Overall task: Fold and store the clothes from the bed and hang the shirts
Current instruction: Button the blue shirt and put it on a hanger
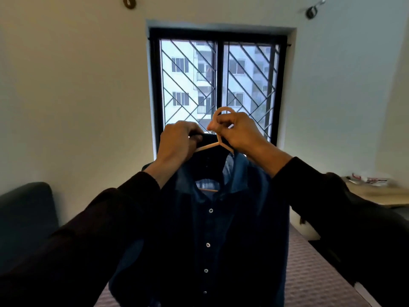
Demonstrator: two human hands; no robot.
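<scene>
Here, before the window (218, 85), the shirt (208, 229) hangs buttoned on its hanger (221, 138). The left hand (179, 140) pinches the collar; the right hand (236, 131) curls round the hook. Next likely: carry it to a rail.

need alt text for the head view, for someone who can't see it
Two hands hold up a dark blue shirt on a pale hanger before a barred window: the left hand grips the collar, the right hand the hanger's neck. A bed lies below, a small table to the right.
</scene>
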